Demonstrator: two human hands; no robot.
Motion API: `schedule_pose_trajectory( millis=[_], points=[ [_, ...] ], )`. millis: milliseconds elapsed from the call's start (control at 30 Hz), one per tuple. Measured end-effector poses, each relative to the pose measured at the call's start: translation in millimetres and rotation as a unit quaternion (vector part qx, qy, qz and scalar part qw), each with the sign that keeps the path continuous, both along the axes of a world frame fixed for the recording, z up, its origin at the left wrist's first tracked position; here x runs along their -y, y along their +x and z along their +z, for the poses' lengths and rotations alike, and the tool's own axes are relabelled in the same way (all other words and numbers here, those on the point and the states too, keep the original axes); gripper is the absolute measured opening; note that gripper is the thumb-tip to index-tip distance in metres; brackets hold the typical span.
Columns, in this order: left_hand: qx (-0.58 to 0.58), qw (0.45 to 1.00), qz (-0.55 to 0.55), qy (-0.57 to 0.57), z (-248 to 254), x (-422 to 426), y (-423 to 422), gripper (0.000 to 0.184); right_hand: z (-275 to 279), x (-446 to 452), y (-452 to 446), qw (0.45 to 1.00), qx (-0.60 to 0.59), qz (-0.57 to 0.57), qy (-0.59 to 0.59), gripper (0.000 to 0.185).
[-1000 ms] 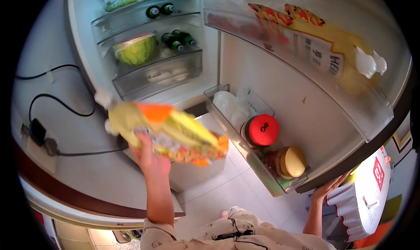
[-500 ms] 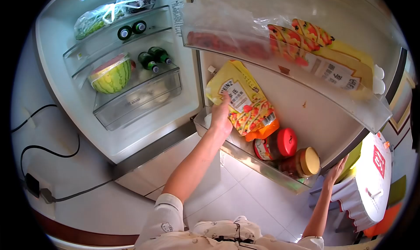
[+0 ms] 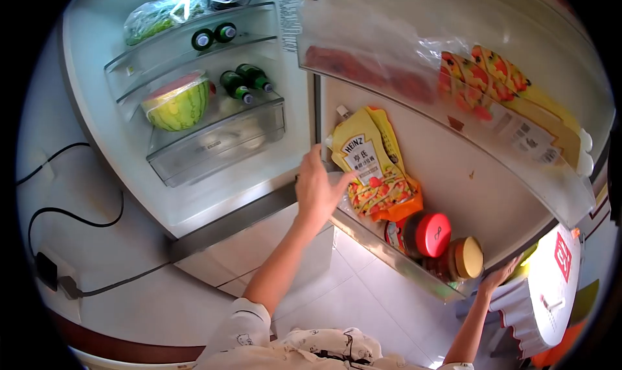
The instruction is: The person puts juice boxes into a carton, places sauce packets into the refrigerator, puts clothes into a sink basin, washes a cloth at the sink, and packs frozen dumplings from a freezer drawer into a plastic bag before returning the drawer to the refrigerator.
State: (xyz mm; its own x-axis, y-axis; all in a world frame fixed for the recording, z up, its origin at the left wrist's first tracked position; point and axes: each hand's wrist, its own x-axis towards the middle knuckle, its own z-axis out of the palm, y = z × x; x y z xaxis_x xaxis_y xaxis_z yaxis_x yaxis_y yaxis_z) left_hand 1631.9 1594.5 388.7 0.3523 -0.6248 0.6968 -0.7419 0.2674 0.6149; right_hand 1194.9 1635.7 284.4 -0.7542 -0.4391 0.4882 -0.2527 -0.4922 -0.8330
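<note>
My left hand (image 3: pixel 315 190) is open, thumb and fingers apart, just left of a yellow Heinz sauce pouch (image 3: pixel 363 153). The pouch leans in the lower door shelf (image 3: pixel 372 243), with an orange-ended pouch (image 3: pixel 403 205) partly hidden behind it. Right of them stand a red-lidded jar (image 3: pixel 432 234) and a jar with a gold lid (image 3: pixel 468 258). My right hand (image 3: pixel 497 278) grips the outer edge of the open fridge door (image 3: pixel 414 159); some of its fingers are hidden.
Inside the fridge are a wrapped watermelon half (image 3: pixel 178 104), several green bottles (image 3: pixel 236 88) and bagged vegetables (image 3: pixel 152 23). More pouches (image 3: pixel 483 78) lie in the upper door shelf. A white-covered table (image 3: pixel 551 292) stands at right; a black cable (image 3: pixel 78 211) hangs at left.
My left hand has let go of the yellow pouch and drawn back left, fingers spreading. The pouch now leans in the door shelf. The right hand stays at the door's edge; the view has shifted slightly.
</note>
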Motion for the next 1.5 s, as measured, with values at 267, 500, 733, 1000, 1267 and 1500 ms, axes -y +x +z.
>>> schedule_pose_trajectory(
  millis=[267, 500, 733, 1000, 1267, 1500],
  points=[
    [0.155, 0.929, -0.287, 0.173, -7.0, 9.3, -6.2, 0.106, -4.8, -12.3, 13.9, 0.998, -0.044, -0.046, -0.009, 0.054],
    [0.098, 0.951, -0.284, 0.07, -20.0, -25.5, -8.0, 0.062, -9.3, -21.3, 14.2, 0.983, -0.125, -0.12, 0.057, 0.058],
    [-0.06, 0.97, -0.235, -0.035, -39.5, -77.5, -47.1, 0.043, -17.9, -35.4, -19.4, 0.97, -0.227, -0.082, 0.024, 0.054],
    [-0.162, 0.965, -0.184, -0.09, -41.3, -131.8, -80.1, 0.032, -14.5, -58.8, -9.2, 0.976, -0.211, 0.026, -0.035, 0.054],
    [-0.236, 0.92, -0.055, -0.308, -33.3, -239.9, -132.7, 0.015, -27.5, -85.8, 17.0, 0.925, -0.234, 0.287, -0.087, 0.067],
    [-0.232, 0.92, 0.055, -0.31, -72.5, -359.0, -162.2, 0.014, -71.4, -131.4, 116.1, 0.765, -0.278, 0.547, -0.196, 0.086]
  ],
)
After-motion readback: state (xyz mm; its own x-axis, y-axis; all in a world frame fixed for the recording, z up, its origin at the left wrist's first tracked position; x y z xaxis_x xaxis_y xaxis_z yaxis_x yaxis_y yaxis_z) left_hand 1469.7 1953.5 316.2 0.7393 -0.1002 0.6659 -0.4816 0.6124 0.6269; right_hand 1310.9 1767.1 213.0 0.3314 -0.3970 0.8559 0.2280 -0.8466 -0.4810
